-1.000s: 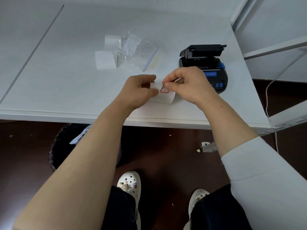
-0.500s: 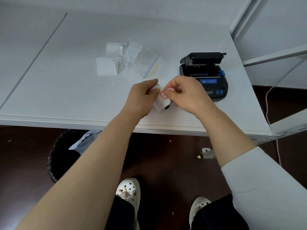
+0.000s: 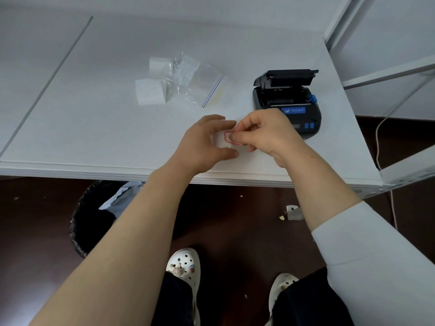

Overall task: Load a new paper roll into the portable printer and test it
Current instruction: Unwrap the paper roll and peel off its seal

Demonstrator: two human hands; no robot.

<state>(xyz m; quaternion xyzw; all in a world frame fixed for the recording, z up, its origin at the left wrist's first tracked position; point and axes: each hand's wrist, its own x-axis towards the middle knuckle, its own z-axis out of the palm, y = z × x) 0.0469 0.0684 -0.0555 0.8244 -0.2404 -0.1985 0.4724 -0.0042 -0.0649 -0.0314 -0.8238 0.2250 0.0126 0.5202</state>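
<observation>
A small white paper roll (image 3: pixel 219 140) sits between my hands above the table's front edge. My left hand (image 3: pixel 204 142) cups it from the left, thumb below and fingers above. My right hand (image 3: pixel 266 132) pinches a red-edged sticker tab (image 3: pixel 227 137) on the roll's paper end. The roll is mostly hidden by both hands. The black portable printer (image 3: pixel 288 102) stands just behind my right hand with its lid raised and its paper bay empty.
Two more white paper rolls (image 3: pixel 150 91) lie beside a clear zip bag (image 3: pixel 193 83) at the table's (image 3: pixel 94 114) middle back. A white shelf frame (image 3: pixel 388 74) rises at the right. A black bin (image 3: pixel 91 220) stands under the table edge.
Both hands have shifted slightly left and nearer the table edge with the roll. My left hand's grip has turned, thumb now under the roll; my right hand still pinches the red-edged tab.
</observation>
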